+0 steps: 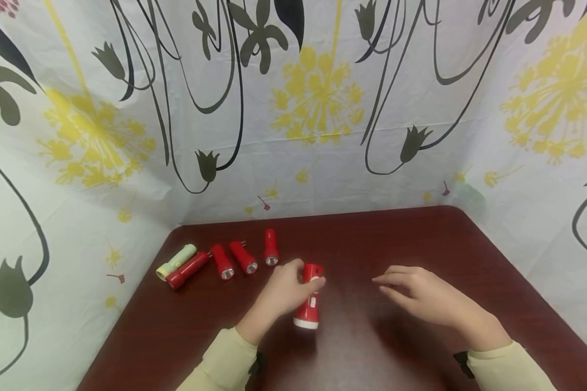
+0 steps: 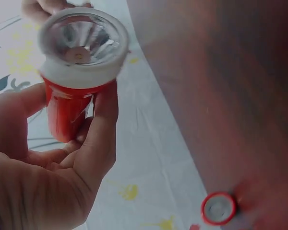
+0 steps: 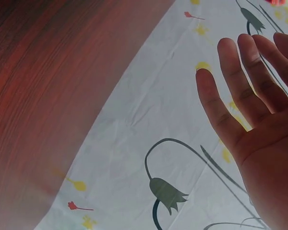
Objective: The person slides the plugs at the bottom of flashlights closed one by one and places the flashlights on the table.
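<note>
A red flashlight with a white rim is gripped by my left hand, its lens end pointing toward me. In the left wrist view the clear lens and silver reflector of this flashlight face the camera, with the thumb and fingers of the left hand around the red body. My right hand hovers over the right part of the table, apart from the flashlight, holding nothing. Its fingers look relaxed and fairly straight in the right wrist view, where the palm of the right hand shows.
Farther left on the dark red wooden table lie several smaller red flashlights, one of them upright-pointing nearest the left hand. A pale green flashlight lies beside a red one at the left edge. Patterned cloth surrounds the table.
</note>
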### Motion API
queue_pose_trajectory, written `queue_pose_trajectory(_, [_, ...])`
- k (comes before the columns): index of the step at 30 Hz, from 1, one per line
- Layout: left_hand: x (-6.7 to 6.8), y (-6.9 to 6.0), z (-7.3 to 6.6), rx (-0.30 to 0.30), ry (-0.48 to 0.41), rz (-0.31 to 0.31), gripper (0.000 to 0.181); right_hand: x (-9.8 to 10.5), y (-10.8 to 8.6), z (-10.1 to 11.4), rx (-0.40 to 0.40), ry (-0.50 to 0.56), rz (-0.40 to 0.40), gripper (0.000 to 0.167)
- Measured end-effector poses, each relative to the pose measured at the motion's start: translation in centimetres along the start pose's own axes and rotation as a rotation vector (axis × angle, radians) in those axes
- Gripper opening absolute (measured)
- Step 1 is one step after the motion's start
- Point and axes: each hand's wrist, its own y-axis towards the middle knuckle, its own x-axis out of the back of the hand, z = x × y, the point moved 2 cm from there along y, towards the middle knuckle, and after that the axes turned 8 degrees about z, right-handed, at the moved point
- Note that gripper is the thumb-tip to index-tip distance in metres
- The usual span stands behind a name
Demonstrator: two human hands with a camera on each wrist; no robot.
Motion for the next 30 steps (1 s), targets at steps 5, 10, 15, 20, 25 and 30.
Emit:
queue_pose_trajectory(5, [2.6,3.4,-0.5,0.025,0.092,-0.068,0.064,0.0,-0.1,-0.2,-0.037,0.021,0.055,0.022])
queue_pose_trajectory(10, [5.8,8.5,-0.2,0.097,0.105,-0.101,0.053,0.1,-0.3,-0.4,-0.048,0.03,0.07,0.022])
queue_pose_trajectory(15, [6.9,12.6,0.5,0.144,0.15,-0.142,0.039,0.0,-0.4,-0.3,-0.058,0.06,0.09,0.022])
queue_pose_trajectory(20, [6.7,14.9,1.3,0.195,0.284,-0.19,0.036,0.0,-0.6,-0.3,-0.076,0.075,0.111,0.022])
queue_pose_trajectory(25, [6.1,16.5,2.5,0.241,0.421,-0.209,0.034,-0.1,-0.9,-0.4,-0.087,0.071,0.113,0.021])
queue_pose_trajectory(30, [5.4,17.8,4.0,0.254,0.466,-0.207,0.031,-0.2,-1.1,-0.6,-0.077,0.065,0.099,0.021])
